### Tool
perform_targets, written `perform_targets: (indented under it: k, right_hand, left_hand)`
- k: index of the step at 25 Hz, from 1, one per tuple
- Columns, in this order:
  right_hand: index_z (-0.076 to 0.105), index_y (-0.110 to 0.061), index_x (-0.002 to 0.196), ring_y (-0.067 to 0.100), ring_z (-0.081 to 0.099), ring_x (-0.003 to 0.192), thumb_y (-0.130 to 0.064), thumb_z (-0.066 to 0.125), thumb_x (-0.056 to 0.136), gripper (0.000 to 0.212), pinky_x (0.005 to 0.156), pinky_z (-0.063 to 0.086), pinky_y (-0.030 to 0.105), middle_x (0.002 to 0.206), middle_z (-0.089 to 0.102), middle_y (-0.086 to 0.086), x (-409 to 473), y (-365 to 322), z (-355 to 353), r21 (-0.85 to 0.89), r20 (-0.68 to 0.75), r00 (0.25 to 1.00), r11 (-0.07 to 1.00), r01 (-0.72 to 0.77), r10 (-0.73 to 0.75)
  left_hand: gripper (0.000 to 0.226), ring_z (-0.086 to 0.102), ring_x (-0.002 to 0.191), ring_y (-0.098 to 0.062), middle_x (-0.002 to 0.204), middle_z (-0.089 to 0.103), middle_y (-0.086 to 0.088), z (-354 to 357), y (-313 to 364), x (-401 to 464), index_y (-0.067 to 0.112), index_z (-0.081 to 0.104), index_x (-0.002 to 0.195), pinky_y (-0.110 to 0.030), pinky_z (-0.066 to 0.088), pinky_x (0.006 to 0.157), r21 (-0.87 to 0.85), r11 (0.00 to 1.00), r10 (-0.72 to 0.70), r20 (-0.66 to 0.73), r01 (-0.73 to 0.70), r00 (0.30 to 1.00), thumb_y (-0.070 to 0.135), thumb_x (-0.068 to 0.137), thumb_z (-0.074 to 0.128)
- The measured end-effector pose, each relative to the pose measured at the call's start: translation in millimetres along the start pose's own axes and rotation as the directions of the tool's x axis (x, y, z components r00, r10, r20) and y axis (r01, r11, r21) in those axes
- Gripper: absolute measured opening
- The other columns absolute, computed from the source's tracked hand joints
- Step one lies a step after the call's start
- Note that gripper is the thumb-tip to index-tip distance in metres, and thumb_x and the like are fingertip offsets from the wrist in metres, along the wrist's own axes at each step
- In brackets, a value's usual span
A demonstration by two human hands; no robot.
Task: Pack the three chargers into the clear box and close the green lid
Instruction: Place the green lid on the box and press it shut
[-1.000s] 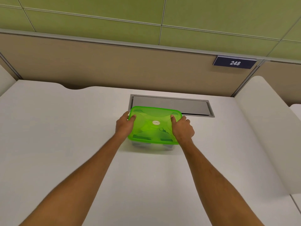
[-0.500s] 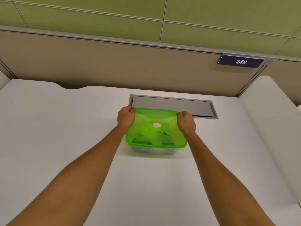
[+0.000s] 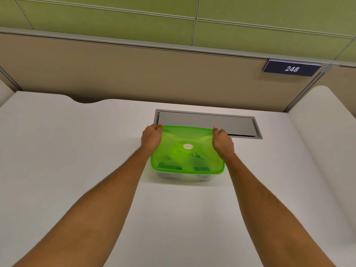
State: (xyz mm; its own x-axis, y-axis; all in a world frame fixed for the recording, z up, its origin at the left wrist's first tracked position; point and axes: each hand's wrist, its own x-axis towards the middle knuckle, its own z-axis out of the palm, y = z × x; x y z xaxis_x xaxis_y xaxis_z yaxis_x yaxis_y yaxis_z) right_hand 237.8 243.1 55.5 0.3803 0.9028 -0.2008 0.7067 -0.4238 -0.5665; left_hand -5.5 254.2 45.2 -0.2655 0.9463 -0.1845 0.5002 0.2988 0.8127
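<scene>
A translucent green lid (image 3: 187, 151) with a small oval label lies flat on top of the clear box (image 3: 181, 177), whose front wall shows just below the lid's near rim. Dark charger shapes (image 3: 196, 157) show dimly through the lid; their number is not clear. My left hand (image 3: 151, 138) grips the lid's far left corner, thumb on the rim. My right hand (image 3: 222, 142) grips the far right corner the same way.
The box stands mid-desk on a white desktop (image 3: 77, 170). Just behind it is a grey metal cable hatch (image 3: 208, 122) set in the desk. A beige partition with a sign reading 248 (image 3: 291, 68) rises at the back. A white side panel (image 3: 325, 151) stands at right.
Both hands slid from the lid's side edges to its far corners. The lid, earlier tilted over the box, now lies level on it.
</scene>
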Motion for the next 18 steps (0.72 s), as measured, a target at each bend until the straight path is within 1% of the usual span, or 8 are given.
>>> perform_targets:
  k: [4, 9, 13, 16, 18]
  right_hand:
    - [0.052, -0.003, 0.119, 0.038, 0.057, 0.11, -0.052, 0.02, 0.1, 0.061, 0.088, 0.043, 0.042, 0.12, 0.061, 0.023, 2.0, -0.5, -0.4, 0.001, 0.003, 1.0, 1.0, 0.02, -0.02]
    - [0.052, -0.003, 0.118, 0.038, 0.057, 0.109, -0.052, 0.02, 0.1, 0.061, 0.087, 0.043, 0.042, 0.118, 0.062, 0.023, 3.6, -1.3, -1.3, -0.036, 0.003, 1.0, 0.999, 0.02, -0.02]
    - [0.053, -0.002, 0.116, 0.039, 0.058, 0.108, -0.051, 0.021, 0.1, 0.061, 0.086, 0.043, 0.042, 0.117, 0.063, 0.023, 4.4, -0.1, -1.0, -0.045, -0.001, 0.999, 0.998, 0.038, -0.038]
    - [0.052, -0.001, 0.12, 0.038, 0.056, 0.113, -0.049, 0.02, 0.101, 0.061, 0.092, 0.043, 0.043, 0.123, 0.06, 0.024, 6.7, 0.4, -6.0, -0.045, 0.042, 0.998, 0.998, 0.051, -0.05]
    - [0.052, 0.001, 0.125, 0.038, 0.053, 0.117, -0.041, 0.021, 0.102, 0.057, 0.096, 0.041, 0.043, 0.13, 0.056, 0.025, 11.9, -2.2, -11.8, -0.092, 0.095, 0.994, 0.993, 0.068, -0.06]
  left_hand:
    - [0.035, 0.049, 0.082, -0.027, 0.085, 0.056, -0.009, 1.4, -0.7, 2.4, 0.01, 0.052, 0.079, -0.031, 0.032, 0.067, 0.01, 1.0, -0.005, 0.004, 0.005, 1.0, 0.036, 0.099, 0.041]
    - [0.031, 0.049, 0.078, -0.027, 0.091, 0.063, -0.017, 4.4, -0.5, 1.6, 0.011, 0.05, 0.078, -0.031, 0.033, 0.066, 0.06, 0.998, 0.004, -0.035, -0.002, 0.999, 0.032, 0.099, 0.041]
    - [0.034, 0.056, 0.081, -0.034, 0.09, 0.065, -0.02, 4.4, -0.5, -0.5, 0.009, 0.051, 0.075, -0.032, 0.035, 0.065, 0.056, 0.998, 0.035, -0.076, -0.031, 0.996, 0.032, 0.098, 0.043]
    - [0.037, 0.058, 0.082, -0.035, 0.09, 0.066, -0.02, 3.9, -0.5, -3.6, 0.005, 0.057, 0.079, -0.032, 0.038, 0.065, 0.077, 0.996, 0.059, -0.097, -0.051, 0.994, 0.033, 0.098, 0.044]
    - [0.038, 0.058, 0.081, -0.033, 0.093, 0.067, -0.021, 3.9, 1.1, -5.3, 0.003, 0.061, 0.084, -0.032, 0.04, 0.066, 0.112, 0.991, 0.081, -0.101, -0.069, 0.992, 0.034, 0.098, 0.044]
